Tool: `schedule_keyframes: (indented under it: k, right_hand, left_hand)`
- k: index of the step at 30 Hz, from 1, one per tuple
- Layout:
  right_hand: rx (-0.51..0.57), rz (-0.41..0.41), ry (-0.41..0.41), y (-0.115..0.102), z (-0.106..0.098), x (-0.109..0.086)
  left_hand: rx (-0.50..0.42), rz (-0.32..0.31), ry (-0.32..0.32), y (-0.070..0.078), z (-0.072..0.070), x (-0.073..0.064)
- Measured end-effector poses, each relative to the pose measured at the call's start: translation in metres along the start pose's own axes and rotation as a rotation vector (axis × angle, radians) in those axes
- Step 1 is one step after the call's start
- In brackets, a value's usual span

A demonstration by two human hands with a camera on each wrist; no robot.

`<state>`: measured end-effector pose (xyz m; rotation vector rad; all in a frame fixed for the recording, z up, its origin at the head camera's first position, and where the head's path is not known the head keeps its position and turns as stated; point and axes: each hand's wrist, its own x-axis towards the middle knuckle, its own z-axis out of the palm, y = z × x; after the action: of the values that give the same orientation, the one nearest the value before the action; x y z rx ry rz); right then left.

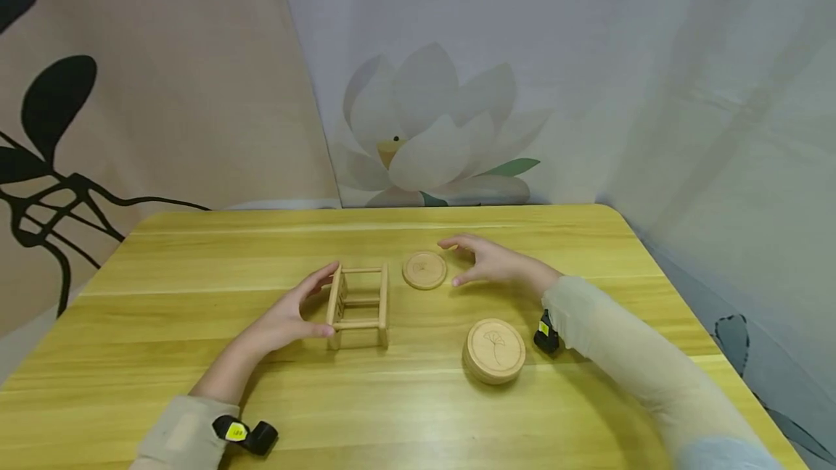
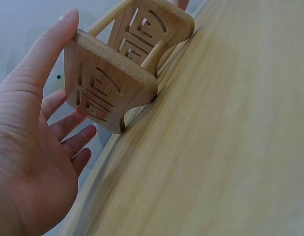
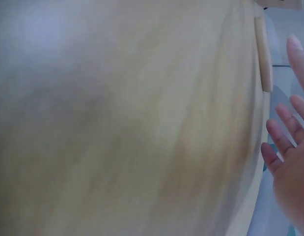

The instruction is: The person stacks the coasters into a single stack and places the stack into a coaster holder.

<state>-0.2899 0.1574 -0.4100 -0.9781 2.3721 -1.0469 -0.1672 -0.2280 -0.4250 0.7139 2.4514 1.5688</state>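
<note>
A small wooden coaster rack (image 1: 361, 303) with dowel rails stands on the table; cut-out line patterns mark its end panels (image 2: 100, 83). My left hand (image 1: 287, 321) holds its left panel across the width, thumb at the near corner and index finger at the far corner. The other left fingers (image 2: 75, 142) spread loosely beside the panel. To the right of the rack lies a single round wooden coaster (image 1: 424, 270). My right hand (image 1: 493, 263) hovers just right of that coaster, thumb and fingers apart, holding nothing. In the right wrist view the coaster shows edge-on.
A stack of round wooden coasters (image 1: 494, 351), the top one engraved with a ginkgo leaf, sits nearer me, below my right forearm. The wooden table (image 1: 392, 412) ends at a back edge against a printed curtain (image 1: 457, 93) with a lotus.
</note>
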Motion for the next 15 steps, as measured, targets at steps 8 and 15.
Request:
schedule_keyframes:
  k: [8,15]
  right_hand:
    - [-0.035,0.036,-0.007,0.002,0.005,0.016]
    - [-0.122,-0.016,-0.053,0.005,0.007,0.025]
  left_hand:
    - [-0.003,0.013,-0.005,0.002,0.000,0.002]
    - [-0.005,0.026,-0.007,0.001,-0.001,0.001]
